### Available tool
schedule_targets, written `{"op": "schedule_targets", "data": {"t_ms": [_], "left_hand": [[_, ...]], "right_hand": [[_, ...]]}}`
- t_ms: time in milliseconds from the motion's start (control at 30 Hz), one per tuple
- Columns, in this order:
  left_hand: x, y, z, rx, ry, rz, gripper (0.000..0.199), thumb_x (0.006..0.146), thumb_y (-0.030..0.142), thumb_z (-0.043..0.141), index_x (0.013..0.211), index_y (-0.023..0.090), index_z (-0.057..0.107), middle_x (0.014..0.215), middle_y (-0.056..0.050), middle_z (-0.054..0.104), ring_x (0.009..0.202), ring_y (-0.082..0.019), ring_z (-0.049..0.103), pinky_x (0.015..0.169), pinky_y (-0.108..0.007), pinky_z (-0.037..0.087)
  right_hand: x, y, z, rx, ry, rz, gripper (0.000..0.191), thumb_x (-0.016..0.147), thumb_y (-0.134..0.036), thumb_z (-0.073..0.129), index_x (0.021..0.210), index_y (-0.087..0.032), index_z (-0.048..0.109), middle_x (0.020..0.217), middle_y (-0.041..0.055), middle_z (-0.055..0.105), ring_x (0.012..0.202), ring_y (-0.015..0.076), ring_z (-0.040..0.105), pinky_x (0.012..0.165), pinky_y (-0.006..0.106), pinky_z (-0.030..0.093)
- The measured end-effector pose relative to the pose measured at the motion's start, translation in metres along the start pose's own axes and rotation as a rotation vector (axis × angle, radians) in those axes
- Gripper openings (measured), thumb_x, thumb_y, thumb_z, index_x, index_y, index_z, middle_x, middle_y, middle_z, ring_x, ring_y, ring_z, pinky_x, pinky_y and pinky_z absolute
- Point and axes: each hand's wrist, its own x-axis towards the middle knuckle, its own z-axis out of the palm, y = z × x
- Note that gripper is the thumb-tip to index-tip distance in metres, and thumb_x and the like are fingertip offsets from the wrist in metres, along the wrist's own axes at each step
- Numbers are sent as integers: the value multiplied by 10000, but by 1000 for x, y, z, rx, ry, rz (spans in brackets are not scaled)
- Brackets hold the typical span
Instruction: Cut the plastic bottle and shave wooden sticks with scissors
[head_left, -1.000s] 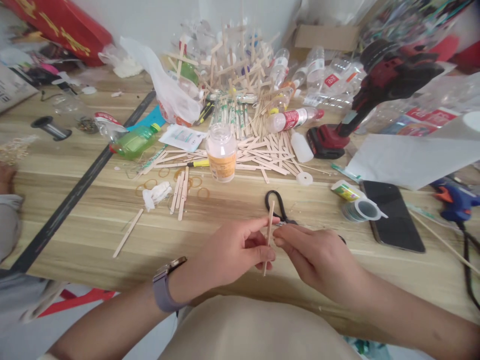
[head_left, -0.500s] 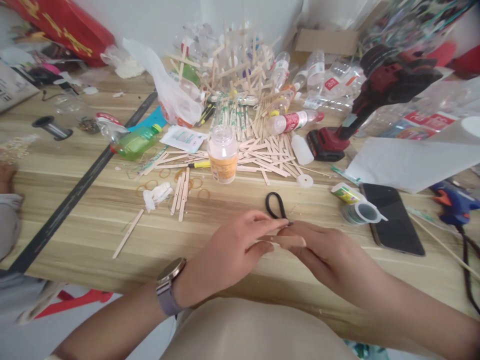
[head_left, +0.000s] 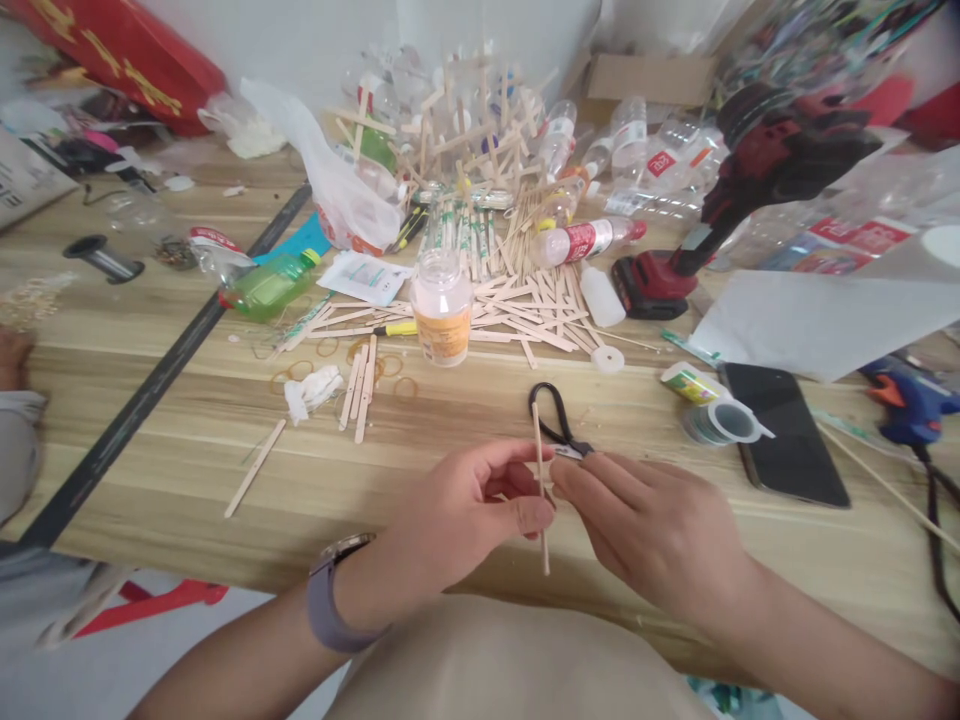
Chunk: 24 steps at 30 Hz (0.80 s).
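A thin wooden craft stick is pinched between the thumb and fingers of my left hand. It points away from me, with its narrow edge showing. My right hand is closed just to the right of the stick. Its thumb and fingertips come together near the stick's middle, and whatever they pinch is too small and hidden to make out. Black-handled scissors lie on the table beyond my right fingers, partly covered by them.
Loose craft sticks lie in a heap behind a jar with an orange label. A phone and a small lidded tub are at right, near a glue gun. A red-black power tool stands behind. Another person's hand is far left.
The stick has turned from lying sideways between my hands to pointing away from me in my left hand. My right hand has rolled over, and more of the scissors shows.
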Motion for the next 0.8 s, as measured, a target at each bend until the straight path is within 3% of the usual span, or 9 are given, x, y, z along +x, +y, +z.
{"op": "schedule_targets", "data": {"t_ms": [267,433,600,700,800], "left_hand": [[-3,5,1,145,-50,75,377,822,196,648,1196,240,677,699,31,593,677,-109,555,673,-231,459],[-6,8,0,283,-43,168,336,847,164,616,1165,247,687,794,31,622,738,-107,561,688,-205,441],[-9,9,0,437,-20,218,116,870,152,579,905,187,683,726,48,603,684,-89,533,638,-182,394],[-11,10,1,518,-17,222,127,888,167,556,772,175,608,689,54,581,658,-84,522,625,-183,377],[-13,10,1,601,1,262,120,888,165,550,774,179,584,696,53,576,665,-89,517,636,-190,372]], "right_hand": [[0,-3,-5,329,-64,152,206,880,-57,388,781,-207,489,635,-33,537,481,95,498,450,248,290],[2,-4,-6,462,-96,179,211,873,-39,387,793,-213,475,656,-31,546,510,92,498,469,221,314],[0,-5,-4,374,-113,156,205,853,-38,390,789,-207,487,639,-27,522,485,101,484,474,234,314],[-1,-7,-4,347,-128,157,203,850,-38,390,800,-201,500,662,-16,548,496,106,515,470,239,317],[0,-9,-4,421,-142,181,207,854,-36,384,786,-205,482,661,-20,550,505,101,516,465,229,319]]}}
